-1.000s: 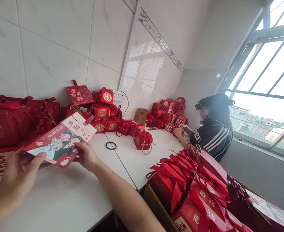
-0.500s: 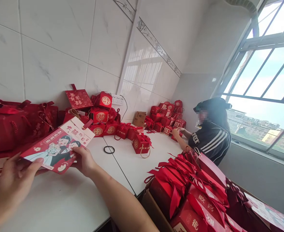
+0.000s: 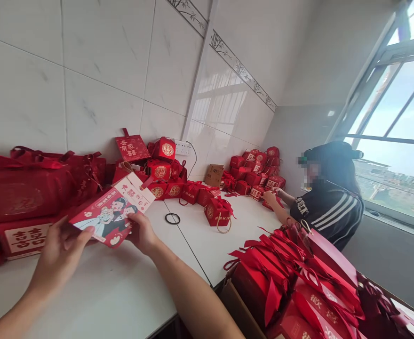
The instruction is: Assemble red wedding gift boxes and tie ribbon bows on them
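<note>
Both my hands hold a wedding gift box [image 3: 108, 212] above the white table, tilted with its printed face up. It is red with a cartoon bride and groom, and its white top panel carries red lettering. My left hand [image 3: 60, 249] pinches the near left corner, thumb on top and fingers mostly underneath. At the right side my right hand [image 3: 143, 230] grips the edge, its thumb on the groom picture. Behind it stand large red gift boxes with ribbons [image 3: 23, 193], and a red box with a white label [image 3: 25, 238] lies left of my left hand.
Red wedding boxes [image 3: 161, 169] are stacked by the wall. One ribboned box [image 3: 216, 212] and a black ring [image 3: 172, 218] lie on the table [image 3: 136, 287]. A carton [image 3: 240, 306] full of red boxes fills the lower right. Another person [image 3: 329, 202] handles a red box beyond.
The camera view has turned slightly left, so the scene sits farther right. My hands still hold the gift box in much the same pose; more of the labelled box at left shows.
</note>
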